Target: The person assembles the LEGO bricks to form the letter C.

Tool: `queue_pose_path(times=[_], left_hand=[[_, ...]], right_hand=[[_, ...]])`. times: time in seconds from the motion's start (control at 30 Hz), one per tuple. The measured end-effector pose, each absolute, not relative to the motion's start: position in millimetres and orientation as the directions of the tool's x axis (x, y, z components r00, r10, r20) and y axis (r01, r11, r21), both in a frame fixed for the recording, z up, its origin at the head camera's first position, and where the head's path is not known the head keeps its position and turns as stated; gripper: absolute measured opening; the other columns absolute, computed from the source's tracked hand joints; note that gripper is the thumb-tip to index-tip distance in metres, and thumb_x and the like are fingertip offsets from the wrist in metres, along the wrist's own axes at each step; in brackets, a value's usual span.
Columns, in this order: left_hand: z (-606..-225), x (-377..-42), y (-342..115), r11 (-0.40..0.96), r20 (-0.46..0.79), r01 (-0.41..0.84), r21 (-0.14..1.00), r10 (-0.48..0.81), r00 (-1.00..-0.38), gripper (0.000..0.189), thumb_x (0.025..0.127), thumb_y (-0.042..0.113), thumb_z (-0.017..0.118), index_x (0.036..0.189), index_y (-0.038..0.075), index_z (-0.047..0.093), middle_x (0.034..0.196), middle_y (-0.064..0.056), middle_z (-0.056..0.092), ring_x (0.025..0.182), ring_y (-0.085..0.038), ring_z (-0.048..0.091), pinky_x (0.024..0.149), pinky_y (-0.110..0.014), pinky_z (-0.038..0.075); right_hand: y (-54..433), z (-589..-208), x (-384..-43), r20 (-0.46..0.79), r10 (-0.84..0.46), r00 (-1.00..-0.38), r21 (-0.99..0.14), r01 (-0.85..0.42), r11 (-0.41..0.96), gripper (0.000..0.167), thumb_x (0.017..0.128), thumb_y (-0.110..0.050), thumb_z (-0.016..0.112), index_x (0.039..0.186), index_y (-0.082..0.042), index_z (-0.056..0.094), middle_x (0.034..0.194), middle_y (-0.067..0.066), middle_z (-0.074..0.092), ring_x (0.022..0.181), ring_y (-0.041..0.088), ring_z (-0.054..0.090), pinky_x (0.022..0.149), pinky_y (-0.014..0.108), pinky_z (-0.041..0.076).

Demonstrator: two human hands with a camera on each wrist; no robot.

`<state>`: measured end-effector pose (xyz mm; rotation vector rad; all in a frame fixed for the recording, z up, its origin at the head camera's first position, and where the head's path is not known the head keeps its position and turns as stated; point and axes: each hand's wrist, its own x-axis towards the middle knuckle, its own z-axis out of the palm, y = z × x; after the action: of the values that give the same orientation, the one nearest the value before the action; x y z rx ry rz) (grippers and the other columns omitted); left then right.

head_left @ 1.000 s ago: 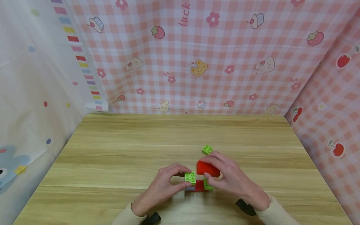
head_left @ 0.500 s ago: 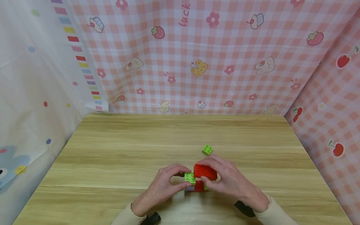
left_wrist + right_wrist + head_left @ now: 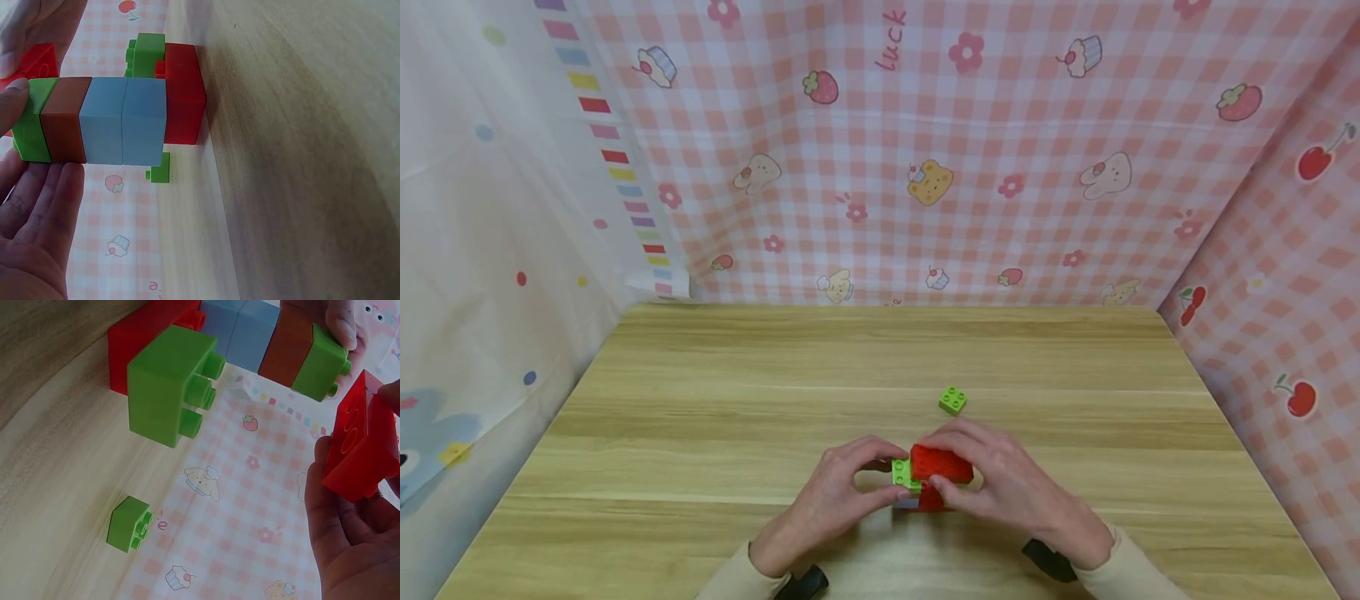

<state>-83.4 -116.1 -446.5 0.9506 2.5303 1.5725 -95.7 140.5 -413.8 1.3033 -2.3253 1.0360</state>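
Note:
A tower of blocks stands on one end of a red base brick [image 3: 185, 94]: two blue bricks [image 3: 122, 122], a brown brick [image 3: 64, 119] and a green studded brick [image 3: 900, 472] on top. My left hand [image 3: 838, 489] pinches that top green brick between thumb and fingers. Another green brick [image 3: 164, 387] sits on the base's other end, hidden under my right hand in the head view. My right hand [image 3: 1015, 475] grips a red brick [image 3: 942, 464], tilted, its hollow underside partly showing in the right wrist view. Its left end overlaps the top green brick in the head view.
One loose green brick [image 3: 952, 400] lies on the wooden table [image 3: 737, 367] beyond the right hand. A pink checked curtain [image 3: 880, 225] hangs along the table's back edge, with more cloth at both sides.
My right hand has moved left and slightly nearer with the red brick, bringing it over the green top of the tower. The left hand has stayed in place.

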Motion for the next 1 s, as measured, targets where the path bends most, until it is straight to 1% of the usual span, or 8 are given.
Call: queue_pose_path(times=[0.2,0.37,0.53,0.67,0.9,1.0], left_hand=[[-446.0,-83.7,-116.0,0.287,0.300,0.483,0.827,0.500,-0.812,0.035,0.088,0.017,0.084,0.120,0.012,0.070,0.116,0.000,0.073,0.102,-0.013,0.070,0.090,-0.039,0.061],[-445.6,-83.9,-116.2,0.288,0.297,0.479,0.829,0.500,-0.814,0.035,0.088,0.016,0.084,0.120,0.012,0.071,0.115,0.001,0.073,0.103,-0.012,0.070,0.091,-0.036,0.060],[-445.9,-84.4,-115.9,0.270,0.323,0.495,0.826,0.493,-0.807,0.035,0.086,0.013,0.086,0.118,0.011,0.072,0.114,-0.001,0.074,0.101,-0.012,0.071,0.090,-0.033,0.060],[-446.0,-84.6,-116.1,0.255,0.325,0.490,0.833,0.491,-0.808,0.036,0.085,0.013,0.086,0.118,0.010,0.072,0.114,-0.001,0.075,0.101,-0.012,0.071,0.090,-0.034,0.060],[-445.1,-84.7,-116.2,0.256,0.313,0.479,0.840,0.491,-0.813,0.037,0.086,0.013,0.086,0.119,0.010,0.071,0.115,-0.002,0.075,0.101,-0.013,0.071,0.091,-0.033,0.060],[-444.8,-84.7,-116.1,0.252,0.317,0.482,0.839,0.493,-0.810,0.037,0.086,0.012,0.086,0.119,0.010,0.071,0.115,-0.002,0.075,0.101,-0.013,0.071,0.090,-0.034,0.060]], right_hand=[[138.4,-414.5,-94.3,0.529,-0.634,-0.564,-0.470,-0.817,0.334,0.034,0.091,-0.013,0.078,0.123,-0.012,0.069,0.117,-0.001,0.068,0.092,0.008,0.065,0.077,0.018,0.057],[137.0,-414.7,-93.4,0.523,-0.643,-0.559,-0.456,-0.821,0.344,0.033,0.091,-0.014,0.078,0.122,-0.012,0.069,0.117,-0.002,0.067,0.092,0.007,0.064,0.077,0.018,0.056],[136.4,-414.5,-92.9,0.504,-0.654,-0.564,-0.453,-0.818,0.355,0.032,0.090,-0.013,0.079,0.121,-0.013,0.069,0.116,-0.003,0.066,0.092,0.007,0.063,0.078,0.020,0.057],[135.9,-414.6,-92.8,0.491,-0.664,-0.563,-0.455,-0.816,0.356,0.033,0.089,-0.011,0.079,0.120,-0.012,0.070,0.116,-0.004,0.066,0.093,0.006,0.063,0.079,0.021,0.057],[135.1,-413.9,-92.4,0.463,-0.666,-0.585,-0.457,-0.801,0.386,0.032,0.087,-0.012,0.081,0.118,-0.012,0.071,0.117,-0.005,0.065,0.094,0.006,0.063,0.080,0.024,0.059],[135.2,-413.8,-92.7,0.466,-0.668,-0.580,-0.448,-0.806,0.387,0.032,0.087,-0.012,0.081,0.117,-0.011,0.072,0.117,-0.004,0.066,0.094,0.007,0.064,0.080,0.024,0.059]])
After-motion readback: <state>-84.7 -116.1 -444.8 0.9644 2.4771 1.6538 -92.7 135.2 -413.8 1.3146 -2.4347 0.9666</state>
